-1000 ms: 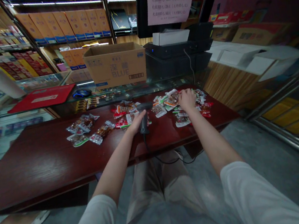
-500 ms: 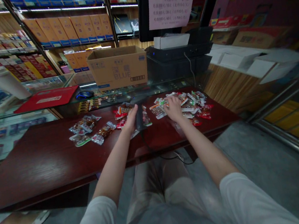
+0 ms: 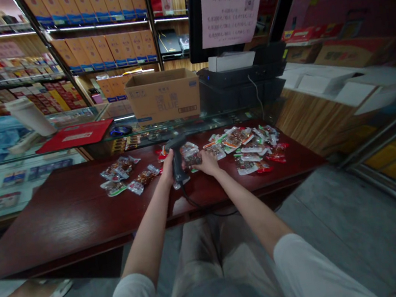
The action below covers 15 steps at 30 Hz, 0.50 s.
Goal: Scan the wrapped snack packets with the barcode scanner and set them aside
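My left hand (image 3: 168, 167) is wrapped round the handle of a black barcode scanner (image 3: 178, 160), its cord trailing down over the table edge. Just right of the scanner, my right hand (image 3: 208, 162) grips a clear snack packet (image 3: 192, 158) with dark contents. A pile of small snack packets (image 3: 245, 144), some red, some with green or orange trim, lies to the right. On the left, several more packets (image 3: 121, 169) rest on the dark red table (image 3: 79, 201). A few red packets behind the scanner are partly hidden.
Behind the table, a glass counter carries an open cardboard box (image 3: 164, 96), a red mat (image 3: 75, 135), a mouse (image 3: 121, 130) and a white cup (image 3: 30, 116). A monitor with a paper notice (image 3: 230, 12) stands at the back right. A metal railing (image 3: 393, 184) runs at right.
My right hand has moved left from the right pile to beside the scanner, with a packet in it. The scanner has turned, and the view has shifted slightly.
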{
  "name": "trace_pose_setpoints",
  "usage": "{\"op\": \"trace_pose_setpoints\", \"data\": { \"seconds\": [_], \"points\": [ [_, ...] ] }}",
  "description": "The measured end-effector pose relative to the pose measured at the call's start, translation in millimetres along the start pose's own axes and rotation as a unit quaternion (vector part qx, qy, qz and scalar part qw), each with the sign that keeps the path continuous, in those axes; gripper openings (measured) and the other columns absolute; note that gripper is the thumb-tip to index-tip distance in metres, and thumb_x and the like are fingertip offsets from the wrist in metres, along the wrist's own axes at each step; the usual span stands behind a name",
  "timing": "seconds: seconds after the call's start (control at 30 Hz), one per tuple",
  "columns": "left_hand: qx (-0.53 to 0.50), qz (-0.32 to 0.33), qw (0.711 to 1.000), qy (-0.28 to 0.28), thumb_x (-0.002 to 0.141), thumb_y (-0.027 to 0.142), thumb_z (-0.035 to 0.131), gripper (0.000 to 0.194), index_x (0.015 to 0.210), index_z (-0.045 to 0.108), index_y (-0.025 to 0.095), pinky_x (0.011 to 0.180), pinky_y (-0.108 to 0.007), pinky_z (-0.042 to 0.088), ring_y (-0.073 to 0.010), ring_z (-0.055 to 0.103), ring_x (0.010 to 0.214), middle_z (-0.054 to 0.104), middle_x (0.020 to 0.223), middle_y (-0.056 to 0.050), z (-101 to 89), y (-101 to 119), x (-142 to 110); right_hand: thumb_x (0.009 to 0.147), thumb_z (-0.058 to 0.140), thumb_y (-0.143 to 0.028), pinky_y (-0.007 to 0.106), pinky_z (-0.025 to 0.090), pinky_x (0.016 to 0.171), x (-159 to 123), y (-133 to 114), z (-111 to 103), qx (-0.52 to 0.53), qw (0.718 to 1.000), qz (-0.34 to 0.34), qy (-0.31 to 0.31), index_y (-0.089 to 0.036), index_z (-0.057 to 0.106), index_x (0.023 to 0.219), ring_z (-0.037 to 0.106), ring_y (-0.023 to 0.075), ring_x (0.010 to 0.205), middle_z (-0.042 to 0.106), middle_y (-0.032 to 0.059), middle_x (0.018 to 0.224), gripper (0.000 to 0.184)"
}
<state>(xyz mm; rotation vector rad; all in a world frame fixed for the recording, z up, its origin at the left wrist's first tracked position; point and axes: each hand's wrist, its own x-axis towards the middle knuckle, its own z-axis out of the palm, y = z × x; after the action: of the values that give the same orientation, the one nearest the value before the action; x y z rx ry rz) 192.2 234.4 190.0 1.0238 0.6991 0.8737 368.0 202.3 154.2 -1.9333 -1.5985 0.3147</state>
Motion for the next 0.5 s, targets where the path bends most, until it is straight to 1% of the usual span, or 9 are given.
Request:
{"op": "trace_pose_setpoints", "data": {
  "seconds": [0.13, 0.2, 0.27, 0.3, 0.4, 0.5],
  "points": [
    [-0.027, 0.014, 0.999, 0.008, 0.079, 0.077, 0.045, 0.064, 0.083, 0.061, 0.015, 0.044, -0.022, 0.039, -0.0100, 0.047, 0.042, 0.050, 0.048, 0.001, -4.3, -2, -2, 0.075, 0.066, -0.026, 0.036, 0.038, 0.084, 0, 7, -3, 0.047, 0.998, 0.002, 0.033, -0.024, 0.044, 0.100, 0.055, 0.0248, 0.090, 0.060, 0.0047, 0.097, 0.033],
    [-0.029, 0.015, 0.999, 0.016, 0.079, 0.076, 0.046, 0.063, 0.083, 0.061, 0.015, 0.043, -0.022, 0.037, -0.0097, 0.047, 0.041, 0.051, 0.048, 0.001, -4.8, -3, -3, 0.075, 0.062, -0.026, 0.034, 0.041, 0.082, 4, 14, -6, 0.069, 0.996, 0.004, 0.057, -0.024, 0.043, 0.101, 0.056, 0.0242, 0.092, 0.060, 0.0057, 0.099, 0.032],
    [-0.027, 0.015, 0.999, 0.011, 0.080, 0.076, 0.046, 0.063, 0.083, 0.061, 0.015, 0.043, -0.022, 0.038, -0.0095, 0.047, 0.041, 0.052, 0.048, 0.001, -4.4, -2, -2, 0.071, 0.064, -0.029, 0.035, 0.044, 0.083, 10, 24, -12, 0.125, 0.988, 0.008, 0.092, -0.023, 0.044, 0.101, 0.058, 0.0241, 0.093, 0.060, 0.0067, 0.100, 0.036],
    [-0.024, 0.018, 1.000, 0.005, 0.080, 0.075, 0.046, 0.063, 0.083, 0.061, 0.014, 0.043, -0.021, 0.038, -0.0095, 0.047, 0.041, 0.053, 0.048, 0.000, -3.7, -2, -1, 0.068, 0.065, -0.031, 0.036, 0.045, 0.084, 14, 31, -16, 0.167, 0.980, 0.013, 0.112, -0.022, 0.044, 0.100, 0.059, 0.0240, 0.093, 0.060, 0.0068, 0.099, 0.039],
    [-0.003, 0.031, 0.999, -0.011, 0.080, 0.074, 0.047, 0.061, 0.082, 0.061, 0.015, 0.042, -0.021, 0.038, -0.0098, 0.047, 0.039, 0.054, 0.046, 0.000, 1.0, 0, 3, 0.059, 0.070, -0.034, 0.039, 0.048, 0.085, 22, 54, -33, 0.290, 0.941, 0.034, 0.174, -0.021, 0.046, 0.097, 0.061, 0.0244, 0.090, 0.062, 0.0061, 0.094, 0.046],
    [0.032, 0.019, 0.999, -0.025, 0.078, 0.074, 0.051, 0.059, 0.077, 0.059, 0.016, 0.039, -0.022, 0.036, -0.0107, 0.048, 0.038, 0.054, 0.045, -0.001, 11.5, 3, 8, 0.058, 0.069, -0.035, 0.041, 0.049, 0.086, 23, 78, -53, 0.335, 0.916, 0.036, 0.216, -0.020, 0.047, 0.101, 0.062, 0.0244, 0.093, 0.063, 0.0080, 0.100, 0.050]
  ]
}}
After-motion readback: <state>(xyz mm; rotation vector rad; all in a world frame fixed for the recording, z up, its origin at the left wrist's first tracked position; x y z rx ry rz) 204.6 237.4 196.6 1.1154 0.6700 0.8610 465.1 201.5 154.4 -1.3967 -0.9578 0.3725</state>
